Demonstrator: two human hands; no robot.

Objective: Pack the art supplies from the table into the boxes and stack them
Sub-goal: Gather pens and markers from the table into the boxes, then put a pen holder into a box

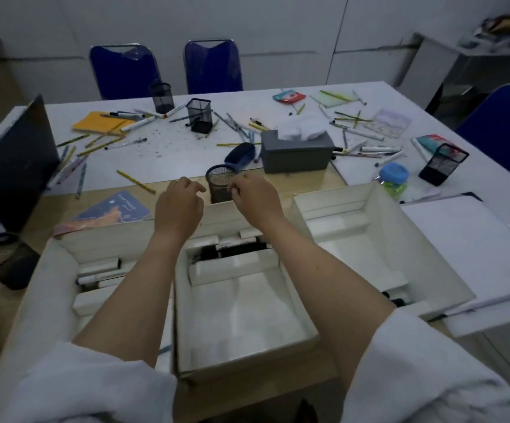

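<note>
At the far left edge a dark laptop (12,166) is standing open on the table (171,148), and just right of it pencils (101,141) and an orange notebook (99,123) are lying scattered, leaving little bare room. A blue booklet (116,209) is lying near the back wall of the left box (73,288), which is holding white markers (101,270).

The left hand (179,206) is hovering above the far wall of the middle box (241,319), fingers loosely curled and holding nothing. Between the two hands a round mesh pen cup (218,183) is standing upright just behind that wall. The right hand (255,198) is hovering beside the cup's rim with fingers curled; whether it is touching or pinching the rim I cannot tell. The middle box is having dark markers in its far part and open white floor in its near part.

Behind, a grey tissue box (296,154) is sitting close to the cup. The right box (366,239) is lying mostly bare inside, touching a white board (473,257) at the right table edge. More markers (369,148) and a tilted square mesh cup (443,164) are crowding the far right.
</note>
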